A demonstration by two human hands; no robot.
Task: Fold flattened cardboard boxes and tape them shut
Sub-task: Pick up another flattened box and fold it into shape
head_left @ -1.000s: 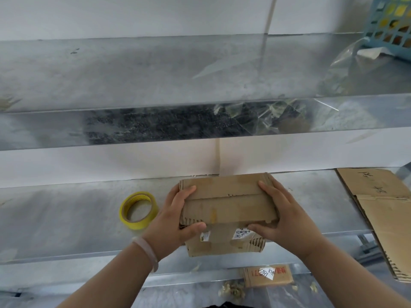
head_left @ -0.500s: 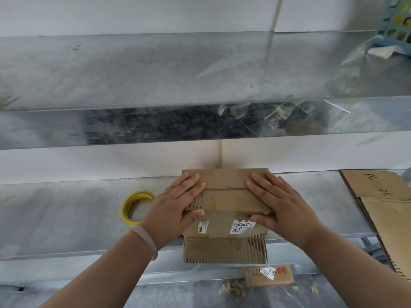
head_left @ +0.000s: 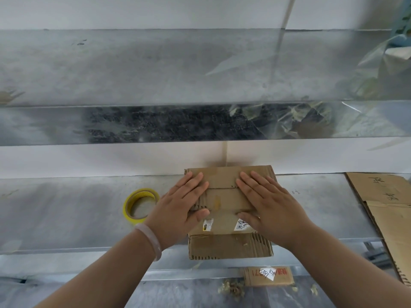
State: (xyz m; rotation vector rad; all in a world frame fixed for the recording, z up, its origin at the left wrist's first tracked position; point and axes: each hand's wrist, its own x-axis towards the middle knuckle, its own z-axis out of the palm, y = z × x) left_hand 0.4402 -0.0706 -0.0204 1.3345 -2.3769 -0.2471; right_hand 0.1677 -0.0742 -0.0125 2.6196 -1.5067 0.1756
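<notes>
The metal counter (head_left: pixel 66 218) carried everything, with a flattened cardboard sheet (head_left: pixel 389 207) lying off to the right. The box (head_left: pixel 222 196) sat at the counter's front edge, top flaps folded down, its near flap hanging past the edge. The left grip (head_left: pixel 178 210) and right grip (head_left: pixel 271 207) lay flat on those flaps, fingers straight, pressing rather than clamped on anything. The yellow tape roll (head_left: pixel 142 194) lay untouched just beside the left wrist. I reckoned trouble would come on reaching for it: with one palm lifted, the springy flaps could pop open, or the box could slide off the edge.
</notes>
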